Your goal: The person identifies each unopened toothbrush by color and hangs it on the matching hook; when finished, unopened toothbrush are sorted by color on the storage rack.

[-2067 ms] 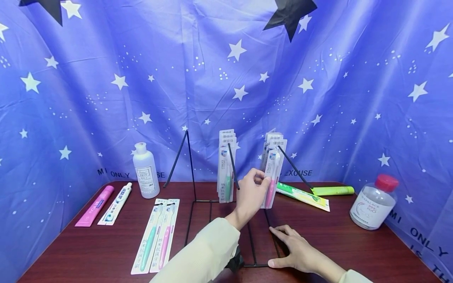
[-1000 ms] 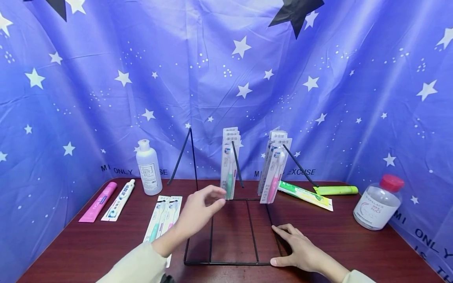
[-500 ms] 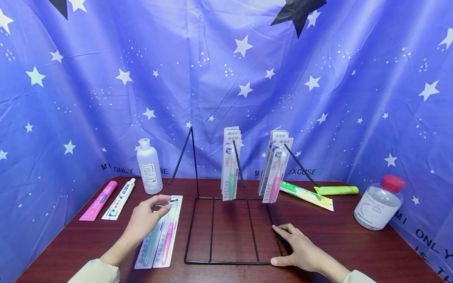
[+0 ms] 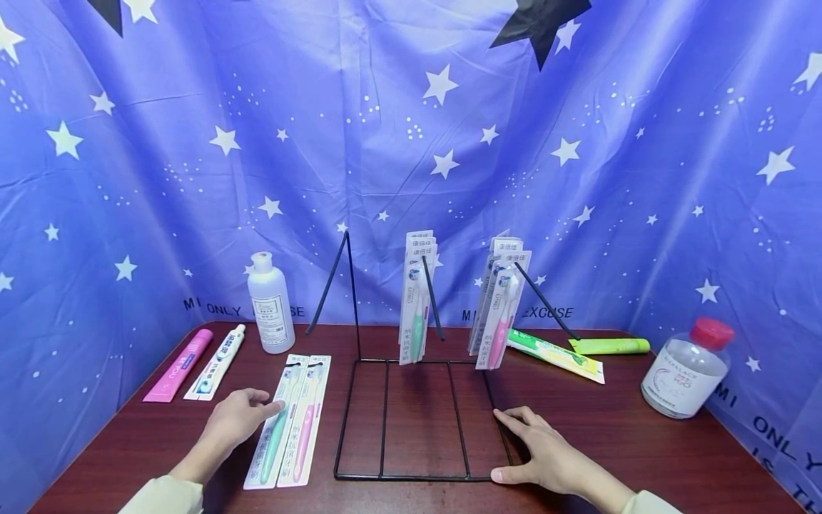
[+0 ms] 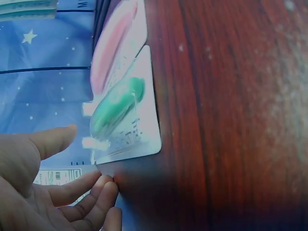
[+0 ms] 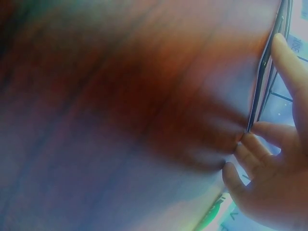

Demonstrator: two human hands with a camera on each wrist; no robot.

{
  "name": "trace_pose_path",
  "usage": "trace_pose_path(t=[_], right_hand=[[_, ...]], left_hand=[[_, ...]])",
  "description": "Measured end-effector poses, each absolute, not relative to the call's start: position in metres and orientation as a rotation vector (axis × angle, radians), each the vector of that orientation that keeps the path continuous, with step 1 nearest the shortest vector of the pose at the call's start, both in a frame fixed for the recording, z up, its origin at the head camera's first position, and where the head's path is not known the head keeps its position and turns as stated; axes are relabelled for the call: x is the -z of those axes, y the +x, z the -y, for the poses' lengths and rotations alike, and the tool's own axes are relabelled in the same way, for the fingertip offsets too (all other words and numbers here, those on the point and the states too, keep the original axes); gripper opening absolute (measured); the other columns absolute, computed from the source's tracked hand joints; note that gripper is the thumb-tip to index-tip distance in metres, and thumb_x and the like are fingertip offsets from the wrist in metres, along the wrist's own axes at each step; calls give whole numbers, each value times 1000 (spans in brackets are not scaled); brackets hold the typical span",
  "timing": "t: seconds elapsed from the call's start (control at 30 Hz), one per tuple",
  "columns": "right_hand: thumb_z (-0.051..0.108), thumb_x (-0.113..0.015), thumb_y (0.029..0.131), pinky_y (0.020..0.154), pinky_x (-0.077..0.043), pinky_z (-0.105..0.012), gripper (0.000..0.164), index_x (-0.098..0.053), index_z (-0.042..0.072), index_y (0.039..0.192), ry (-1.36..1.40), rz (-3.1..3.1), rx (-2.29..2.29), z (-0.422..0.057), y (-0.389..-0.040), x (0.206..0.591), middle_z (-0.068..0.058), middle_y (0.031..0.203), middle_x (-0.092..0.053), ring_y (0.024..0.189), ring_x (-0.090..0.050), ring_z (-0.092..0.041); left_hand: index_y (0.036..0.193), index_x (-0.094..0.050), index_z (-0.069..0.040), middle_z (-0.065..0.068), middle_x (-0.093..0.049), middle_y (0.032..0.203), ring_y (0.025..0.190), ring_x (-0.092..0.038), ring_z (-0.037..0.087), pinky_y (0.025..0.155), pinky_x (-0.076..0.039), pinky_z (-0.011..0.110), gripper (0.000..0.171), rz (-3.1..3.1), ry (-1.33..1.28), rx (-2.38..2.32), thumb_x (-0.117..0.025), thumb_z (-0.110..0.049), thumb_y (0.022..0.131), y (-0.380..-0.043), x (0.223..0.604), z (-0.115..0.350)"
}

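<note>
Two packaged toothbrushes lie side by side on the table, one green (image 4: 275, 442) and one pink (image 4: 305, 442). My left hand (image 4: 239, 417) is at the left edge of the green one, thumb over the pack and fingers beside it. The left wrist view shows a gap between thumb and fingertips, with the green toothbrush's handle end (image 5: 118, 108) beyond. To the right, a black wire rack (image 4: 420, 477) stands with packaged toothbrushes hung on two of its hooks, green in front (image 4: 417, 321) and pink in front (image 4: 499, 335). My right hand (image 4: 546, 453) rests with spread fingers on the rack's right base bar.
At the left are a pink tube (image 4: 180, 365), a white toothpaste tube (image 4: 215, 362) and a white bottle (image 4: 271, 307). Behind the rack's right side lie a green-and-white toothpaste tube (image 4: 559, 357) and a yellow-green tube (image 4: 610, 346). A red-capped bottle (image 4: 683, 375) stands far right.
My left hand has let go of the pink toothbrush pack, now hanging on the right hook. It has moved left and down to the green pack. The right hand has stayed on the rack.
</note>
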State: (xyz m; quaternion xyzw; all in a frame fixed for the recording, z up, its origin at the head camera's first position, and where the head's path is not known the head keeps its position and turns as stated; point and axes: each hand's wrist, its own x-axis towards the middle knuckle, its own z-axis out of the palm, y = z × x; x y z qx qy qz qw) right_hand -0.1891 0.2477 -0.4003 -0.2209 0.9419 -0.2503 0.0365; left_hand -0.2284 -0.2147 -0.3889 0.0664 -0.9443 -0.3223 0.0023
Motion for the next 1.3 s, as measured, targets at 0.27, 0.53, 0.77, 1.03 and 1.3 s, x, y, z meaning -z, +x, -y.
trace_pose_path(t=[0.27, 0.53, 0.77, 1.03, 1.3], right_hand=[[59, -65, 70, 86, -38, -58, 90, -39, 3, 137, -672, -2890, 759, -248, -190, 401, -11, 128, -40, 118, -36, -37], [59, -65, 71, 86, -37, -59, 90, -38, 3, 137, -674, -2893, 760, -248, -190, 402, -11, 128, -40, 118, -36, -37], [58, -65, 71, 86, -38, -59, 90, -39, 2, 136, -684, -2898, 763, -248, -189, 401, -12, 127, -41, 117, -37, -37], [59, -65, 70, 86, -39, -56, 91, -40, 2, 136, -692, -2928, 747, -247, -188, 402, -10, 126, -42, 117, -38, -35], [59, -65, 70, 86, -39, -56, 91, -39, 2, 136, -687, -2911, 754, -248, -189, 402, -10, 126, -41, 117, -38, -35]], left_hand=[[91, -65, 3, 13, -60, 85, 73, -52, 23, 66, -44, 40, 51, 3012, 259, 890, -70, -45, 73, -232, 393, 210], [82, -64, 2, 9, -54, 74, 70, -48, 22, 63, -41, 35, 42, 3019, 323, 955, -71, -38, 74, -235, 393, 206], [67, -61, -5, 4, -43, 65, 65, -43, 20, 53, -32, 28, 32, 2963, 293, 1092, -70, -34, 75, -232, 392, 212], [89, -62, 5, 13, -55, 81, 74, -50, 24, 58, -39, 30, 34, 2900, 340, 1223, -65, -28, 81, -234, 393, 217], [102, -60, 8, 19, -59, 92, 79, -52, 27, 63, -40, 35, 33, 2838, 298, 1139, -57, -21, 87, -233, 382, 219]])
